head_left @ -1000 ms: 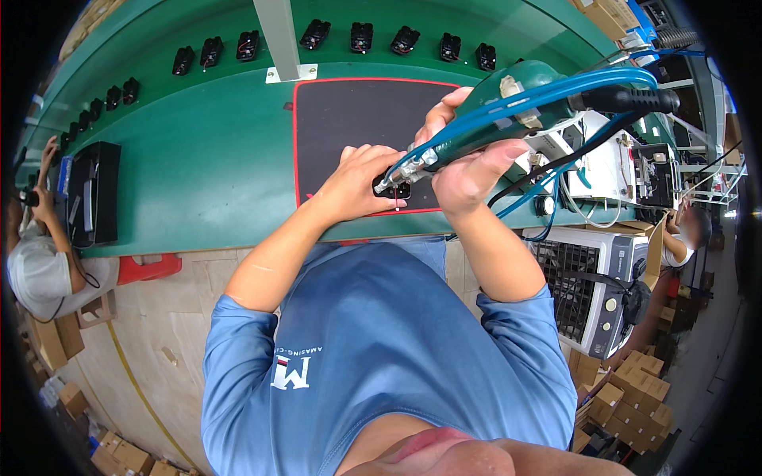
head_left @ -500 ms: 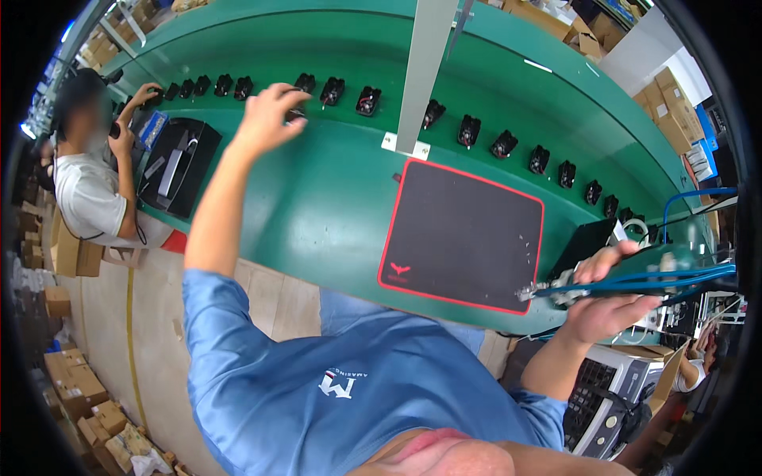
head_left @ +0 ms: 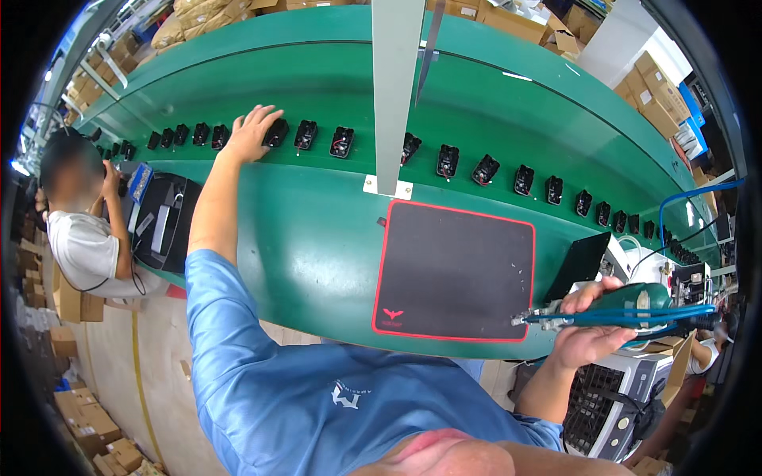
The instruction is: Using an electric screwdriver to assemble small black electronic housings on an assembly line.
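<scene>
My left hand (head_left: 250,135) reaches to the row at the back of the green bench, its fingers stretched out and apart. Its fingertips are at a small black plastic housing (head_left: 275,133); whether they touch it I cannot tell. Further right stand similar housings, one (head_left: 306,135) close by and another (head_left: 342,141) with a bit of red wire inside. My right hand (head_left: 591,327) is wrapped round a green power screwdriver (head_left: 631,305) with blue hoses. The metal tip of the tool points left, over the right edge of a black mat (head_left: 452,270) with a red border.
A grey upright post (head_left: 394,95) rises from the bench. Several more housings (head_left: 524,179) continue rightward. A black bin (head_left: 171,218) stands at the left, near a seated co-worker (head_left: 83,222). Blue tubing (head_left: 698,190) hangs at the right, above a white-and-black machine (head_left: 611,404).
The view has shifted, so the bench sits lower in it. My left hand's fingers, curled over a dark item before, are now spread beside a housing. My right hand keeps its hold on the screwdriver.
</scene>
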Tool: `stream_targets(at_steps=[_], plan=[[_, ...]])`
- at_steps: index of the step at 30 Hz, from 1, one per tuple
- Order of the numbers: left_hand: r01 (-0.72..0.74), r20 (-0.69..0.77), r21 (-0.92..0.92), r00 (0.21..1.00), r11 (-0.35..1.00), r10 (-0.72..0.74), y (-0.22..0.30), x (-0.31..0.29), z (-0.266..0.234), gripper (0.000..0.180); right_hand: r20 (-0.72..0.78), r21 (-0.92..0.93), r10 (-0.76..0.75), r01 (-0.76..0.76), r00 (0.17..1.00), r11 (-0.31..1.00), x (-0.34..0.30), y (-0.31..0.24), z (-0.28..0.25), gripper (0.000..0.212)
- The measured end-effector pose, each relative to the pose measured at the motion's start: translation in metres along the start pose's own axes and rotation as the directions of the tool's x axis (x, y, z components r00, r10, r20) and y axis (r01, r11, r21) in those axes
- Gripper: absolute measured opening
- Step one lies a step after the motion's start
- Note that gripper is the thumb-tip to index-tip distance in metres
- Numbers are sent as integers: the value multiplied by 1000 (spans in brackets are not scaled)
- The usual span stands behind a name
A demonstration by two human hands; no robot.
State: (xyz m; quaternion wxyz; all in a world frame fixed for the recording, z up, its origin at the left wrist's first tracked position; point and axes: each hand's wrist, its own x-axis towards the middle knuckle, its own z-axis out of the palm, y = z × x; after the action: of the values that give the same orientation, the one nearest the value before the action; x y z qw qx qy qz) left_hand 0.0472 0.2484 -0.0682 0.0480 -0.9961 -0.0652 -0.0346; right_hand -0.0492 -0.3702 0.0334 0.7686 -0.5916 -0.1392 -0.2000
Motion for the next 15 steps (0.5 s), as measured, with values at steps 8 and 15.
stream_targets(at_steps=[8, 15], plan=[[-249, -304, -243, 937, 937, 170, 2, -17, 9, 73, -20, 28, 89, -88, 996, 996, 5, 0, 9, 100], [-437, -493, -487, 852, 756, 174, 154, -159, -87, 69, 27, 11, -10, 10, 1000, 1000, 19, 6, 36, 96]])
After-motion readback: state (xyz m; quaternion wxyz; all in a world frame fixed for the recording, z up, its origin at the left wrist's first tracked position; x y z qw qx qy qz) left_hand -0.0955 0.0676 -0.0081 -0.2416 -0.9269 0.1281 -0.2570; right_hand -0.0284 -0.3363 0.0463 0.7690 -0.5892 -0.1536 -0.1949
